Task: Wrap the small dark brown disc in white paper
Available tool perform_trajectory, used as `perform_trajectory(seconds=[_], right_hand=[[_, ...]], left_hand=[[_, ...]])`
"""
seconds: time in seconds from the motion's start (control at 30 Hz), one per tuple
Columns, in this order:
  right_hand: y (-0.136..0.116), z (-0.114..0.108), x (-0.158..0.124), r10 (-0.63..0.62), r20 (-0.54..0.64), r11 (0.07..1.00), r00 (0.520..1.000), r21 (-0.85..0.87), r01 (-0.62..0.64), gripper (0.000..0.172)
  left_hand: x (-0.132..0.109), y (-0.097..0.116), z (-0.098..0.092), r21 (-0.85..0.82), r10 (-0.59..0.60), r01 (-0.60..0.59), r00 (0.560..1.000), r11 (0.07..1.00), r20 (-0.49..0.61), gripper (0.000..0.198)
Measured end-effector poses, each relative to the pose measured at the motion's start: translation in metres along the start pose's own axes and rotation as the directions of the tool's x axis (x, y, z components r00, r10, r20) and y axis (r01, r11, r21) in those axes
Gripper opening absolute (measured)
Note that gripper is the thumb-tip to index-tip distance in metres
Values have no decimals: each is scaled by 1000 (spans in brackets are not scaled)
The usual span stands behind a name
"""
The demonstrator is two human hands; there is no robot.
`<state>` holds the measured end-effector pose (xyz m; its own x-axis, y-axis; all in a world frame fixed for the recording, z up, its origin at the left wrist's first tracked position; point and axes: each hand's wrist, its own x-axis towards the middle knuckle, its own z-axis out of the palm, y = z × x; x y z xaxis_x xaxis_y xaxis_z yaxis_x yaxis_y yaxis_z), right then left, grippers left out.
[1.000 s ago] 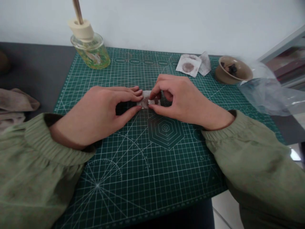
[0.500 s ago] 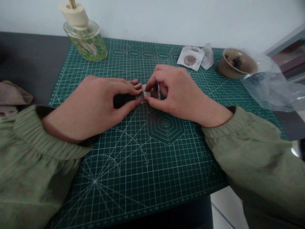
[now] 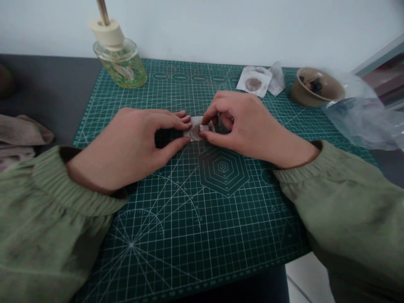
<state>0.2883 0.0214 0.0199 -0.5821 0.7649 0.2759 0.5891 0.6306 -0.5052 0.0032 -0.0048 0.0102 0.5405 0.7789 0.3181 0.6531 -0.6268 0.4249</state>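
Packet (image 3: 196, 131): small, flat, white and papery, with a round brownish patch showing through; it sits low over the middle of the cutting mat (image 3: 202, 219), between the two hands
Left hand (image 3: 135, 143): thumb and fingertips narrowed onto the packet's left end, pinching it
Right hand (image 3: 246, 126): thumb and forefinger closed on the right end, the other fingers curled behind
Lie: the long axis runs left to right, one hand at each end, both equally near (whether it touches the mat I cannot tell)
Mat: green, rubbery-looking, printed with a white grid and a hexagon just on the near side of the packet
Beyond: a second packet (image 3: 254, 82) lying flat, a brown bowl (image 3: 317, 88), crinkled clear plastic (image 3: 362, 113), a glass reed bottle (image 3: 121, 63)
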Motion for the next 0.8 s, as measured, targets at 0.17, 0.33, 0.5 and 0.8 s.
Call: perform_trajectory(seconds=[0.17, 0.33, 0.5, 0.8], right_hand=[[-1, -1, 0, -72, 65, 997, 995, 14, 71, 5], [3, -3, -2, -17, -3, 1000, 1000, 18, 17, 7], [-4, -3, -2, 1, -23, 949, 1000, 315, 6, 15], [-11, -4, -1, 20, -73, 588, 997, 807, 47, 38]], left_hand=[[-1, -1, -1, -24, 15, -15, 1000, 1000, -10, 42], [-1, -9, 1, -51, 39, -40, 999, 998, -10, 33], [-1, -7, 2, -64, 83, -83, 997, 994, -7, 30], [-3, 26, -10, -83, 114, -142, 955, 986, -273, 16]])
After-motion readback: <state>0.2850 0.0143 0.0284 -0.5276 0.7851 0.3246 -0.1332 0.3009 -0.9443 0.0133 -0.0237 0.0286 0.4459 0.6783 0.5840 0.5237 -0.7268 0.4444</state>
